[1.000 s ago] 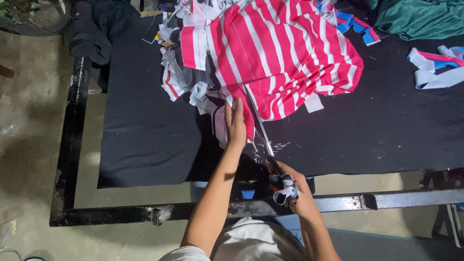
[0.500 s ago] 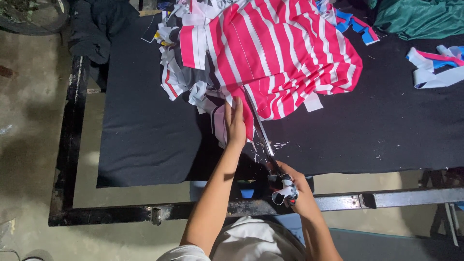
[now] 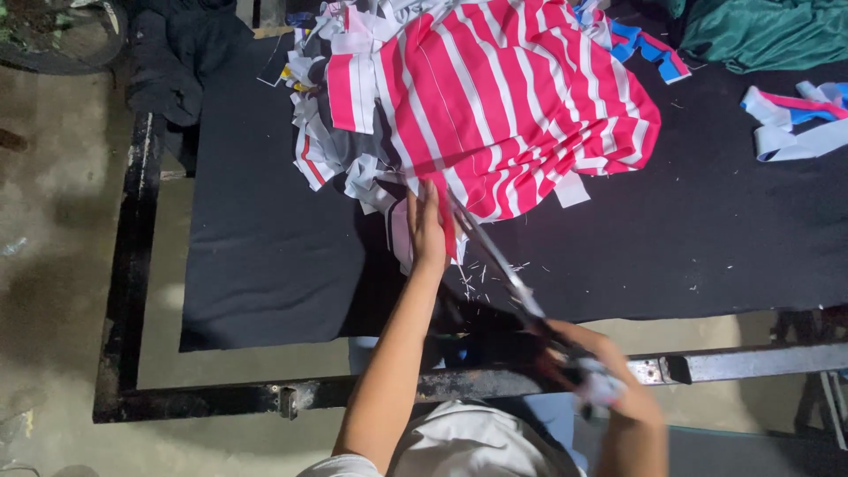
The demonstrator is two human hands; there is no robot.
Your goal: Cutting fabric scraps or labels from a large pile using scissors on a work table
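Note:
A pile of pink-and-white striped fabric (image 3: pixel 521 97) lies on a black cloth-covered table (image 3: pixel 265 247). My left hand (image 3: pixel 426 228) presses flat on the near edge of the striped fabric. My right hand (image 3: pixel 590 375) grips the handles of long scissors (image 3: pixel 499 265), whose blades point up toward the fabric right beside my left hand. Small white threads are scattered on the black cloth near the blades.
White, grey and red fabric scraps (image 3: pixel 331 150) are heaped left of the striped piece. Blue, pink and white strips (image 3: pixel 795 119) lie at the right, green cloth (image 3: pixel 768 31) at the top right. A black metal frame (image 3: pixel 132 265) edges the table; concrete floor lies to the left.
Both hands and the scissors have stayed in nearly the same place; the right hand with the scissor handles has shifted slightly lower and to the right.

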